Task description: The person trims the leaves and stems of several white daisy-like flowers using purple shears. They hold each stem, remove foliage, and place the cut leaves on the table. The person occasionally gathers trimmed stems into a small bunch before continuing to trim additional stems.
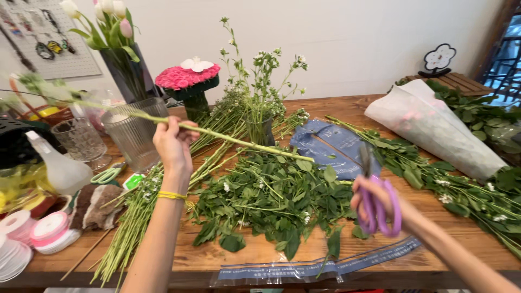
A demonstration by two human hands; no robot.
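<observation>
Fingers of left hand (172,144) clasp long bare green stem (239,139).

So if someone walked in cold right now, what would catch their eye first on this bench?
Probably the long green stem held up across the table's middle by the left hand, with the right hand holding purple scissors near its cut end. Next, the heap of stripped leaves below it at centre, and the pink rose arrangement at the back.
</observation>
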